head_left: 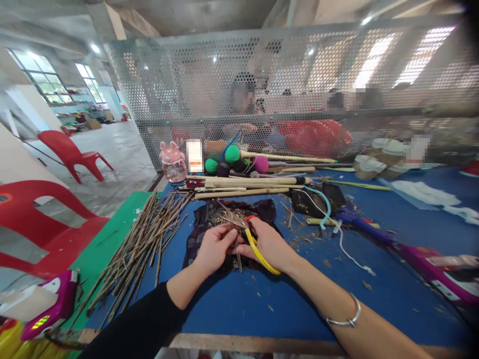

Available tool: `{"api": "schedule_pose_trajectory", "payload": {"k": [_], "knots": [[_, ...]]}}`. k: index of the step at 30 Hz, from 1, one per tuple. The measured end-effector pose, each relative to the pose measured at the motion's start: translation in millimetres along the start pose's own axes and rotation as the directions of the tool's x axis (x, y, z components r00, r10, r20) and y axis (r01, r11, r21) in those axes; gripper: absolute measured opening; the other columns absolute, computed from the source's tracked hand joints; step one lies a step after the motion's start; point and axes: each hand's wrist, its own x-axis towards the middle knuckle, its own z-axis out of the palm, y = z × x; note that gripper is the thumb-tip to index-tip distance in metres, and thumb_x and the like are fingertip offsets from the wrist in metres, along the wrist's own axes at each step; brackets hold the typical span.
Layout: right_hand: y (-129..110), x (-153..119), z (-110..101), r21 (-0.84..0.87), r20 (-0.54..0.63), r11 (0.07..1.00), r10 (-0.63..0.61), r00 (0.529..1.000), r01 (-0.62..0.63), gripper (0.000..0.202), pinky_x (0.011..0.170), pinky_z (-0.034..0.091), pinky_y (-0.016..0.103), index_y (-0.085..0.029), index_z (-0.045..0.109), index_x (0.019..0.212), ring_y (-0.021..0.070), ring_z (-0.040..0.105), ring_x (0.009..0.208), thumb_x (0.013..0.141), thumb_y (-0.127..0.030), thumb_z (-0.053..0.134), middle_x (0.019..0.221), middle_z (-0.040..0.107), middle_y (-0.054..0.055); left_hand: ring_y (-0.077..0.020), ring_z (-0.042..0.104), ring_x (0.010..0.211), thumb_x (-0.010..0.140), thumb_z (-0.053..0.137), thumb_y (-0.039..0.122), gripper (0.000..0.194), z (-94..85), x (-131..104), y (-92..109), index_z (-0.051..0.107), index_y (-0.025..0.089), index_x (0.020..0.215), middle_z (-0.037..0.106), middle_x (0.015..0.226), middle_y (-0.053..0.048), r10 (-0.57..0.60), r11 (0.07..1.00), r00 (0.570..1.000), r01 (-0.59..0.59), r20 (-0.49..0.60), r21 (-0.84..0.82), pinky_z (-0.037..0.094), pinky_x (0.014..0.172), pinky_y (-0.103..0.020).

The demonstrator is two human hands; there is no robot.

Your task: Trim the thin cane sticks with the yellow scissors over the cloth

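Note:
My right hand (264, 244) grips a pair of scissors (262, 253) with yellow handles. Their blades point up and to the left, above a dark cloth (198, 227) strewn with small twig clippings. Close beside the blades, my left hand (215, 247) is closed, thumb against fingers, on a thin brown twig (239, 262). Part of that twig is hidden by my fingers. Left of the cloth, a loose heap of long thin twigs (138, 249) lies across the blue and green table covering.
Bamboo sticks (243, 193) and yarn-wrapped mallets (232, 153) lie along the back, beside a pink bottle (173, 164). A perforated metal screen (179, 75) stands behind; people sit beyond it. A purple-and-blue tool (419, 264) lies at right. Red chairs (48, 224) stand at left.

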Motion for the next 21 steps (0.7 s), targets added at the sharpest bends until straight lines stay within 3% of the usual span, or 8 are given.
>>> {"api": "schedule_pose_trajectory", "payload": {"k": [5, 13, 21], "knots": [[3.7, -1.4, 6.7, -0.007, -0.005, 1.000, 0.022, 1.000, -0.022, 0.044, 0.059, 0.035, 0.025, -0.020, 0.046, 0.088, 0.0162, 0.053, 0.070, 0.062, -0.051, 0.063, 0.082, 0.057, 0.004, -0.0080, 0.049, 0.050, 0.065, 0.062, 0.043, 0.033, 1.7, -1.3, 3.4, 0.057, 0.011, 0.069, 0.058, 0.062, -0.002, -0.020, 1.000, 1.000, 0.020, 0.011, 0.002, 0.043, 0.048, -0.020], [5.2, -0.3, 8.4, -0.109, 0.017, 0.988, 0.115, 0.993, -0.113, 0.041, 0.048, 0.028, 0.022, -0.021, 0.046, 0.078, 0.0143, 0.050, 0.053, 0.062, -0.056, 0.061, 0.062, 0.057, 0.001, -0.0079, 0.050, 0.051, 0.067, 0.061, 0.044, 0.033, 1.5, -1.2, 1.5, 0.057, 0.012, 0.076, 0.058, 0.062, -0.001, -0.018, 0.999, 1.000, 0.018, -0.002, -0.028, 0.042, 0.048, -0.019], [8.8, 1.5, 8.9, -0.097, 0.026, 0.984, 0.154, 0.988, -0.151, 0.034, 0.050, 0.031, 0.021, -0.020, 0.053, 0.079, 0.0138, 0.053, 0.056, 0.073, -0.054, 0.050, 0.066, 0.060, 0.002, -0.0092, 0.055, 0.054, 0.067, 0.060, 0.042, 0.031, -0.8, 0.0, -0.9, 0.058, 0.013, 0.079, 0.060, 0.064, -0.001, -0.031, 0.999, 0.999, 0.030, -0.011, -0.029, 0.042, 0.046, -0.018]]}}
